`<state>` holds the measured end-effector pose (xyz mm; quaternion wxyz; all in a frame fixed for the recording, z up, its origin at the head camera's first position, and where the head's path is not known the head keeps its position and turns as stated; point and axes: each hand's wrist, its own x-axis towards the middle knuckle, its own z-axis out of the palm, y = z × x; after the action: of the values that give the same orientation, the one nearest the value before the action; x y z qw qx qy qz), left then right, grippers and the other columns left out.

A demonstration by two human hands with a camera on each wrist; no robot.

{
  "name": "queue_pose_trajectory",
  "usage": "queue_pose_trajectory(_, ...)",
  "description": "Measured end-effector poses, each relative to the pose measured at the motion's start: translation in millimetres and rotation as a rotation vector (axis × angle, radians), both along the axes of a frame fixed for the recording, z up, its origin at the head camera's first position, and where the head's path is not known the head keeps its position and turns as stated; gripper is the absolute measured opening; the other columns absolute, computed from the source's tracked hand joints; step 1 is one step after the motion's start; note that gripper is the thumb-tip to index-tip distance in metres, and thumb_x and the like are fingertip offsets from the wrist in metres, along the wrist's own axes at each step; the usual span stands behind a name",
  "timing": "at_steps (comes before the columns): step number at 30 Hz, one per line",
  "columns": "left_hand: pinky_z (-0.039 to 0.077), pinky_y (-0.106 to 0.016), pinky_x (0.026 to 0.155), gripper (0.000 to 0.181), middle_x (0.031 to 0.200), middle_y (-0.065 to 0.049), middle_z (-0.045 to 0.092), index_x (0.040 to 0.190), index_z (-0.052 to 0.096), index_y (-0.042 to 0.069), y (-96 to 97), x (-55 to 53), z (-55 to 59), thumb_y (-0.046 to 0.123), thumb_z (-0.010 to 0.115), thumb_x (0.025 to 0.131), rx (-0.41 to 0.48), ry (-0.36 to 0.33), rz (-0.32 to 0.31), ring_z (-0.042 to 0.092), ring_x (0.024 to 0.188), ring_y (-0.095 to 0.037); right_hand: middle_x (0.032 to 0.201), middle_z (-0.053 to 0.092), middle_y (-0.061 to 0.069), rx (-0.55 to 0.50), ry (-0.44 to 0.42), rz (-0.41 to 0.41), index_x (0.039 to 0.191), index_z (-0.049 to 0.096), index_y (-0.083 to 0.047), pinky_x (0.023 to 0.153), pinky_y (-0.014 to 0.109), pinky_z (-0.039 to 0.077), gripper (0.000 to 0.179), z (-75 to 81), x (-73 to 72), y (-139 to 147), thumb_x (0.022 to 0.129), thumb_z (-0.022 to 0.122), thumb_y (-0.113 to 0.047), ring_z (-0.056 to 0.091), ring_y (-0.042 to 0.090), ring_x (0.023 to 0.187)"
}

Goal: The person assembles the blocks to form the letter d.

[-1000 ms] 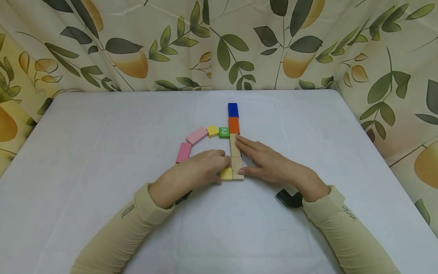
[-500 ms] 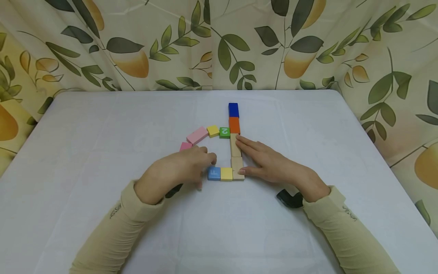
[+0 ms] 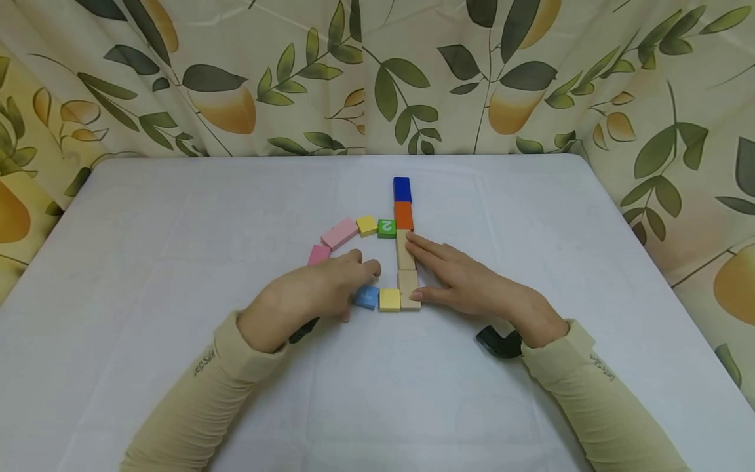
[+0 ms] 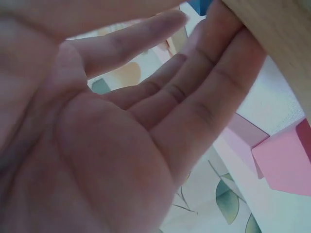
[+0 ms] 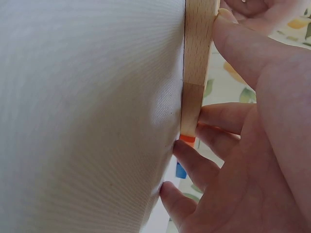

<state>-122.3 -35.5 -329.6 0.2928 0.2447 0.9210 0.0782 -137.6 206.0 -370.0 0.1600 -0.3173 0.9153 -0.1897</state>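
Observation:
My left hand [image 3: 318, 282] bends over the lower left of a block outline. In the left wrist view its fingertips go behind a plain wooden block [image 4: 286, 43], which it grips; in the head view the hand mostly hides that block. A light blue block [image 3: 367, 297] sits askew right at this hand, beside a yellow block [image 3: 389, 300]. My right hand [image 3: 457, 275] lies with straight fingers along two wooden blocks [image 3: 409, 288], thumb and fingertips touching their right side. Beyond them an orange block [image 3: 404, 216] and a dark blue block [image 3: 402, 189] continue the column.
A green block [image 3: 386, 228] marked 2, another yellow block [image 3: 366, 226], a light pink block [image 3: 339, 234] and a darker pink block [image 3: 319, 254] curve left from the column. They lie on a white-covered table [image 3: 177, 262]. Patterned curtain [image 3: 318, 78] hangs behind.
My left hand has moved left off the yellow and light blue blocks, then slightly back right. The light blue block has turned askew, with a small gap to the yellow one. My right hand stays put.

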Motion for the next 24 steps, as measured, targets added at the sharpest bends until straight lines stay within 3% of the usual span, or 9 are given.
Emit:
queue_pose_trajectory(6,0.053,-0.033,0.097,0.062,0.125,-0.007,0.058,0.135,0.057,0.011,2.9,-0.9,-0.6,0.017,0.083,0.079,-0.016,0.026,-0.035,0.057,0.104,-0.017,0.168,0.011,0.004,-0.002,-0.003,-0.001,0.159,0.020,-0.011,0.120,0.055,0.025,0.086,0.1,0.1,0.3,0.093,0.066,-0.045,0.023,0.035,0.151)
queue_pose_trajectory(17,0.054,-0.032,0.092,0.063,0.127,-0.007,0.056,0.136,0.056,0.016,4.8,-0.6,-1.9,0.012,0.083,0.079,0.027,0.011,-0.036,0.055,0.105,-0.017,0.168,0.010,0.003,0.002,-0.011,-0.006,0.159,0.019,-0.013,0.120,0.055,0.026,0.087,-0.7,-0.1,-0.1,0.093,0.066,-0.045,0.021,0.034,0.151)
queue_pose_trajectory(21,0.053,-0.034,0.094,0.062,0.132,-0.006,0.053,0.137,0.054,0.020,-1.8,-4.3,3.8,0.016,0.082,0.082,0.043,-0.011,-0.001,0.054,0.107,-0.018,0.168,0.010,0.003,0.004,-0.016,-0.007,0.159,0.019,-0.013,0.120,0.055,0.026,0.087,-0.3,0.1,-0.2,0.093,0.066,-0.046,0.022,0.034,0.151)
queue_pose_trajectory(24,0.052,-0.037,0.097,0.057,0.134,-0.006,0.053,0.139,0.053,0.020,-15.8,-9.7,13.5,0.014,0.077,0.087,0.082,0.016,0.061,0.055,0.112,-0.020,0.168,0.010,0.003,0.001,-0.017,-0.010,0.159,0.019,-0.013,0.120,0.056,0.024,0.087,0.0,-0.2,0.2,0.093,0.065,-0.045,0.021,0.035,0.152)
